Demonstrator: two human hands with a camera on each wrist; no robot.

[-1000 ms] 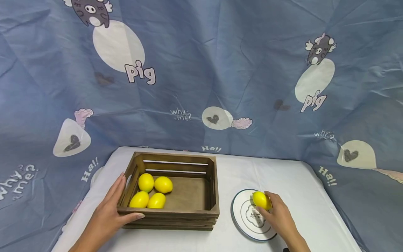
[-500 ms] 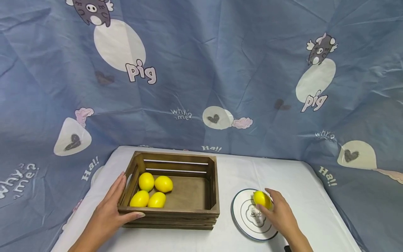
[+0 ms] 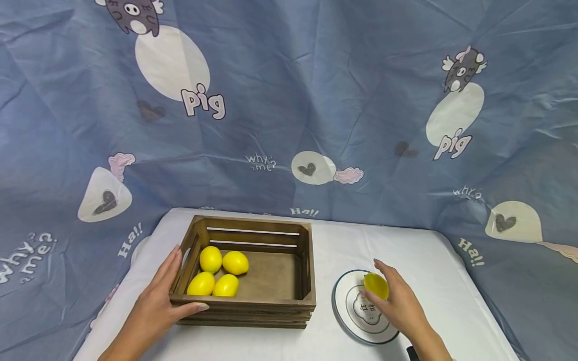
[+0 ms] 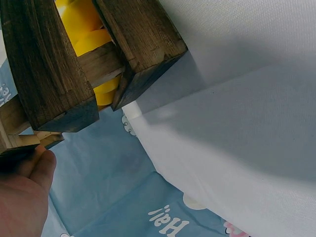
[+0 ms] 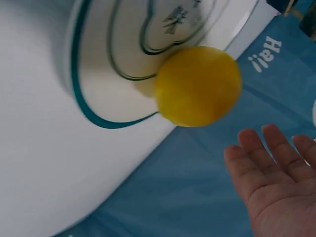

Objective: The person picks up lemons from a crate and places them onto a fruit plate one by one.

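Smooth lemon (image 3: 377, 286) sits on seemingly ceramic plate (image 3: 348, 309).

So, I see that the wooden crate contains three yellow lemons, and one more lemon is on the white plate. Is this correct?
Not quite: the number in the wooden crate is wrong. The head view shows four yellow lemons there. One more lemon is on the white plate, as you say.

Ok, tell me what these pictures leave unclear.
Left wrist view: yellow oval lemons, mostly behind the slatted brown wooden crate.
Right wrist view: round white green-rimmed plate, partly cut off by the top edge.
Head view: small black object, cut off by the bottom edge; unidentifiable.
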